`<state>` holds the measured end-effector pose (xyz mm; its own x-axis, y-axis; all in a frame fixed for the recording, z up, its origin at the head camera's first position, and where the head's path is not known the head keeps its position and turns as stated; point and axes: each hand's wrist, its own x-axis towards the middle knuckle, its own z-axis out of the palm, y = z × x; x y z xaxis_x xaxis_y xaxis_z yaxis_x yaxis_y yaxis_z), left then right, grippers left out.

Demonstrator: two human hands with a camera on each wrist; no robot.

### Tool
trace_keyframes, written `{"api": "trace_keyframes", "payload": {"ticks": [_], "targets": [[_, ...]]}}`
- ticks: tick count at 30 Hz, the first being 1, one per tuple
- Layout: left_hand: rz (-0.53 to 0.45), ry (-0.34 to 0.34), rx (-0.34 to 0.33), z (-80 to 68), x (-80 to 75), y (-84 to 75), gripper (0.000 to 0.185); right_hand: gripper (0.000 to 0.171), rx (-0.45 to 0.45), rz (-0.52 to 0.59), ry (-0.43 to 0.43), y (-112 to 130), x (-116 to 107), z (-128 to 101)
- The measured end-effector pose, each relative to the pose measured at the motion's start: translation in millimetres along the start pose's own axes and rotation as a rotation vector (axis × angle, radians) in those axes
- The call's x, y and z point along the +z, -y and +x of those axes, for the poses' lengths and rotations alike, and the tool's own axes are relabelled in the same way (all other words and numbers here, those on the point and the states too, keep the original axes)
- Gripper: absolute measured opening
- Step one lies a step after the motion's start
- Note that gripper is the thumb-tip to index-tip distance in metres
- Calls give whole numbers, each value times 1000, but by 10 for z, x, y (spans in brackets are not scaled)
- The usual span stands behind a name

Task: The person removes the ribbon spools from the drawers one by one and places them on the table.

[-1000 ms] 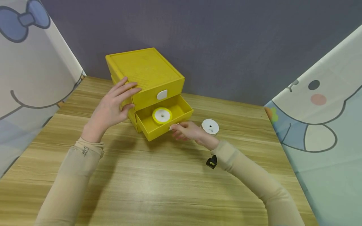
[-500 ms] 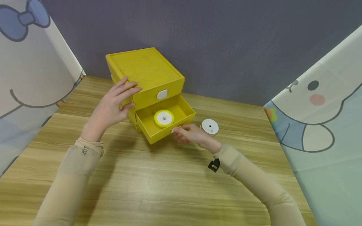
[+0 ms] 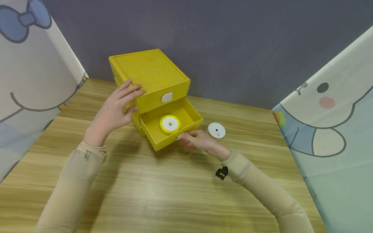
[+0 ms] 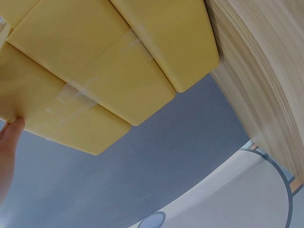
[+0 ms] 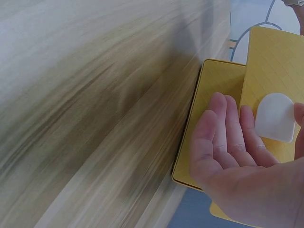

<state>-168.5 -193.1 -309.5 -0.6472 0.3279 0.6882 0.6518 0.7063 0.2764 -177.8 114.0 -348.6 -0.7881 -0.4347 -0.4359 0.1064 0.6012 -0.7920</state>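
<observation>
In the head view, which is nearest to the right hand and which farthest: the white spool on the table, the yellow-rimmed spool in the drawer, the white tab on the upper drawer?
From the right hand:
1. White spool, on the table just right of the hand.
2. Yellow-rimmed spool, inside the open drawer, to the left.
3. White tab, higher up on the closed upper drawer.

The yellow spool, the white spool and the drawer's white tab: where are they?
yellow spool [image 3: 170,124], head view, its white centre.
white spool [image 3: 216,130], head view, its top face.
white tab [image 5: 274,117], right wrist view, its flat middle.

Left hand [image 3: 115,108] spread flat, fingers straight; right hand [image 3: 196,140] reaches forward, fingers pinching.
</observation>
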Motion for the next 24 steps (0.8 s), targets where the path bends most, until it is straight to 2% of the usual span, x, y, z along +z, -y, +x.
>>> {"api": "trace_keyframes", "payload": {"ticks": [24], "targets": [[11,-7,6,-9,3,1,56,42,-8,-15,0,-98,11,-170]]}}
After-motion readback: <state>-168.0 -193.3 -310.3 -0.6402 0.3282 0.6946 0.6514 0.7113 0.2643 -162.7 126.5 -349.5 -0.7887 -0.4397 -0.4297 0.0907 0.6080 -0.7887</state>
